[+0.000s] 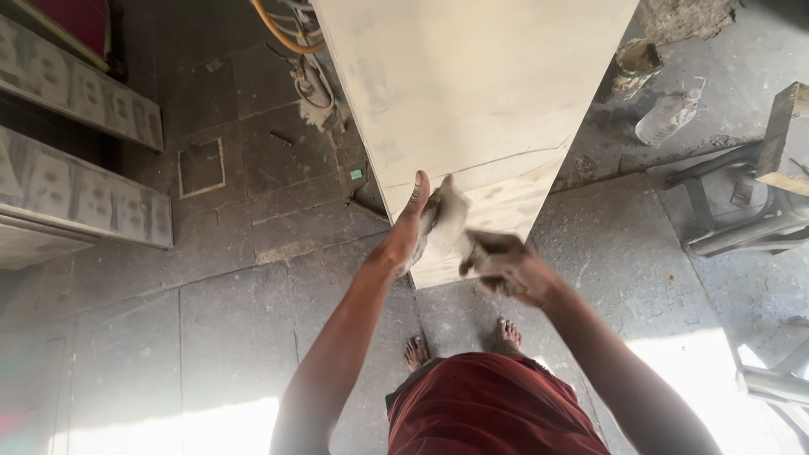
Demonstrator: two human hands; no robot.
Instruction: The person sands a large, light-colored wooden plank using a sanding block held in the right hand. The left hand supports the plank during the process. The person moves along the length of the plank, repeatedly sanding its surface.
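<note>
The left hand (410,226) has its fingers closed around a pale folded sheet of paper (447,221), thumb pointing up the board. The right hand (504,265) is blurred, its fingers curled on the same paper's lower edge. Both press on the near end of a long pale board (472,93), whose long axis runs away from the person, widening toward the top. Below lie grey floor slabs (227,320), bare feet (459,341) and a plastic bottle (668,116) to the right
</note>
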